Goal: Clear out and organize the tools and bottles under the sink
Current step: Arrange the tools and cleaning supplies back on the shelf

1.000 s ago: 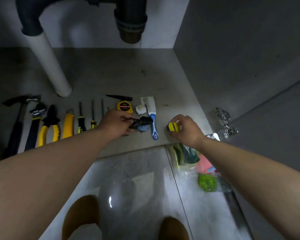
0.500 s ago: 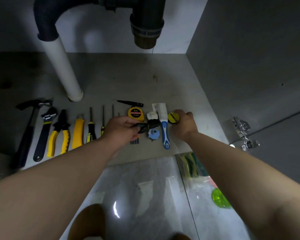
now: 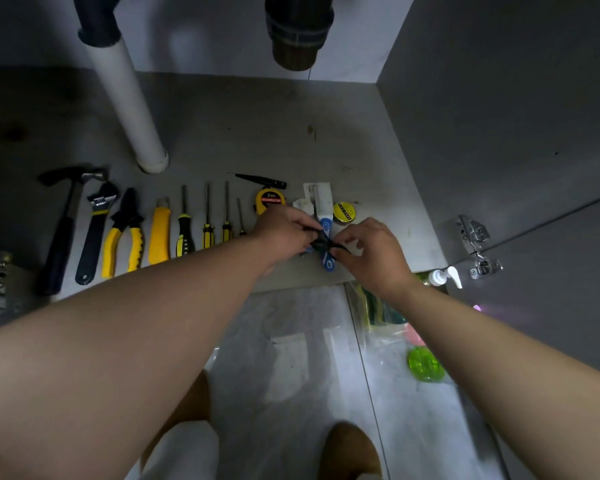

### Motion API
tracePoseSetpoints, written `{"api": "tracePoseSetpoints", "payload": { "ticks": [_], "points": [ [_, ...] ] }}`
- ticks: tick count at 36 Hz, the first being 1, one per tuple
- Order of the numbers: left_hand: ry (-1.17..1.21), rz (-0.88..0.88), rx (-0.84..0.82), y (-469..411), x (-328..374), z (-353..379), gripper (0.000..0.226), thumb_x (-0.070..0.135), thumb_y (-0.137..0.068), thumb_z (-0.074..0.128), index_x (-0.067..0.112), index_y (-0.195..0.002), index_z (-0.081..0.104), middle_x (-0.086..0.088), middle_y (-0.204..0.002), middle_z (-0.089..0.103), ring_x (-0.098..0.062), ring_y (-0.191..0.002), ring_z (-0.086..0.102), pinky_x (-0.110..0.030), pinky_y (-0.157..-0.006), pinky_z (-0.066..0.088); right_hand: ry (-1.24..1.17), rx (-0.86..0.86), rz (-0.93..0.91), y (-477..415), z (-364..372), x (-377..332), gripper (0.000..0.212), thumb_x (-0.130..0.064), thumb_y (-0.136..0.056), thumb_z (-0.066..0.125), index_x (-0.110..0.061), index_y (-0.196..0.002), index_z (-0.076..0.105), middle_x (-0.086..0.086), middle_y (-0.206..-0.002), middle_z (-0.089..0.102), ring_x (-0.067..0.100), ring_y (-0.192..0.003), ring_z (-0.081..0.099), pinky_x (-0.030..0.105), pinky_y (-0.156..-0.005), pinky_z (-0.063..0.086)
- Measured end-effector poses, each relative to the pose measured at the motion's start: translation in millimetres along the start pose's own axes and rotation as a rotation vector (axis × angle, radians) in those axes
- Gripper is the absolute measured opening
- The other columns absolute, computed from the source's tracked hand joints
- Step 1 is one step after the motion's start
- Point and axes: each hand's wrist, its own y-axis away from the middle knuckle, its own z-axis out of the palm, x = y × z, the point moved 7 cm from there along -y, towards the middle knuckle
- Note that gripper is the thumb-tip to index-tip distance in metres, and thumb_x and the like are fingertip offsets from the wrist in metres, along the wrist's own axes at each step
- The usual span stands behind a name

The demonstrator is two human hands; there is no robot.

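Head view.
- Yellow roll: let go since half a second back. Lies on cabinet floor beside blue-handled scraper, at end of tool row.
- Right hand: moved over to left hand. Both pinch small black item just above scraper handle.
- Item: dark, thin strands, kind unclear.
- Sorting judged well advanced.

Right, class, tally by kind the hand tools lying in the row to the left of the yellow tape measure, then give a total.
Hammer: 1
Adjustable wrench: 1
Pliers: 1
Utility knife: 1
Screwdrivers: 4
Total: 8
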Motion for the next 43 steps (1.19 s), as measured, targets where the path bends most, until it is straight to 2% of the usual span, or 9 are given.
{"api": "tracePoseSetpoints", "payload": {
  "ticks": [3, 7, 11, 17, 25, 28, 34, 39, 43],
  "points": [
    [0.003, 0.011, -0.006, 0.3, 2.3, 2.9, 0.018, -0.002, -0.091, 0.068, 0.007, -0.105, 0.076, -0.019, -0.104, 0.074, -0.032, -0.102, 0.072, -0.039, -0.091, 0.060, -0.068, -0.052, 0.071, 3.3, 6.2, 8.6, 0.018, -0.023, -0.082, 0.080, -0.022, -0.099, 0.074, -0.010, -0.089, 0.057, 0.008, -0.078, 0.053, 0.005, -0.065, 0.035],
    [0.029, 0.010, -0.020, -0.3, 3.7, 5.6, 0.021, -0.005, -0.091, 0.066, 0.003, -0.109, 0.073, -0.021, -0.105, 0.074, -0.035, -0.102, 0.072, -0.042, -0.092, 0.060, -0.186, -0.114, 0.156, 7.7, 12.5, 19.4, 0.015, -0.024, -0.082, 0.081, -0.024, -0.094, 0.071, -0.007, -0.088, 0.067, 0.004, -0.069, 0.055, 0.007, -0.060, 0.040],
    [0.009, 0.016, 0.041, -6.2, 3.1, 0.4, 0.025, -0.003, -0.090, 0.064, 0.008, -0.111, 0.070, -0.009, -0.100, 0.071, -0.021, -0.092, 0.068, -0.035, -0.088, 0.059, -0.256, -0.025, 0.369, 7.7, 10.0, 46.1, 0.004, -0.021, -0.087, 0.075, -0.020, -0.089, 0.071, -0.006, -0.078, 0.067, 0.007, -0.066, 0.058, 0.007, -0.054, 0.042],
    [-0.142, 0.042, 0.042, -9.6, -2.1, -4.2, 0.028, -0.003, -0.091, 0.057, 0.014, -0.109, 0.070, -0.011, -0.109, 0.071, -0.023, -0.104, 0.068, -0.036, -0.092, 0.058, -0.128, -0.025, 0.613, 8.9, 19.2, 74.1, 0.010, -0.029, -0.087, 0.071, -0.019, -0.087, 0.070, 0.001, -0.084, 0.070, 0.021, -0.082, 0.066, 0.025, -0.067, 0.046],
    [-0.386, 0.147, 0.021, -9.7, -10.1, -2.4, 0.022, 0.010, -0.099, 0.055, 0.011, -0.115, 0.070, -0.006, -0.118, 0.069, -0.020, -0.110, 0.064, -0.028, -0.091, 0.051, -0.136, -0.026, 0.681, 7.4, 38.8, 72.2, 0.015, -0.030, -0.084, 0.075, -0.018, -0.083, 0.067, 0.005, -0.088, 0.070, 0.025, -0.087, 0.065, 0.032, -0.079, 0.055],
    [-0.482, 0.209, -0.022, -6.7, -11.8, 1.7, 0.021, 0.009, -0.097, 0.056, 0.011, -0.113, 0.070, -0.007, -0.118, 0.066, -0.022, -0.109, 0.064, -0.035, -0.094, 0.053, -0.143, -0.024, 0.660, 7.8, 39.8, 72.8, 0.015, -0.028, -0.085, 0.075, -0.017, -0.091, 0.067, 0.002, -0.090, 0.067, 0.022, -0.089, 0.062, 0.025, -0.073, 0.047],
    [-0.644, 0.328, -0.087, -2.1, -7.3, 12.7, 0.019, 0.012, -0.096, 0.061, 0.017, -0.112, 0.069, -0.006, -0.122, 0.056, -0.020, -0.108, 0.061, -0.029, -0.093, 0.049, -0.239, -0.026, 0.539, 23.1, 21.8, 70.3, 0.008, -0.024, -0.090, 0.069, -0.025, -0.094, 0.063, -0.003, -0.086, 0.067, 0.010, -0.078, 0.061, 0.012, -0.058, 0.044],
    [-0.703, 0.372, -0.175, 1.8, 2.8, 33.3, 0.019, 0.014, -0.096, 0.059, 0.022, -0.112, 0.067, 0.000, -0.118, 0.049, -0.022, -0.110, 0.058, -0.032, -0.096, 0.048, 0.027, -0.162, 0.362, 34.8, -25.4, 78.6, 0.008, -0.020, -0.095, 0.062, -0.027, -0.095, 0.065, -0.006, -0.100, 0.066, 0.001, -0.080, 0.062, 0.011, -0.065, 0.042],
    [-0.710, 0.419, -0.235, 5.9, 16.9, 55.1, 0.023, 0.013, -0.097, 0.054, 0.021, -0.114, 0.067, -0.003, -0.117, 0.050, -0.025, -0.107, 0.057, -0.028, -0.087, 0.045, 0.442, -0.146, 0.477, 54.8, -73.2, 101.3, 0.017, -0.033, -0.090, 0.061, -0.030, -0.107, 0.064, 0.011, -0.123, 0.052, 0.036, -0.093, 0.066, 0.038, -0.084, 0.053]
  ]
}}
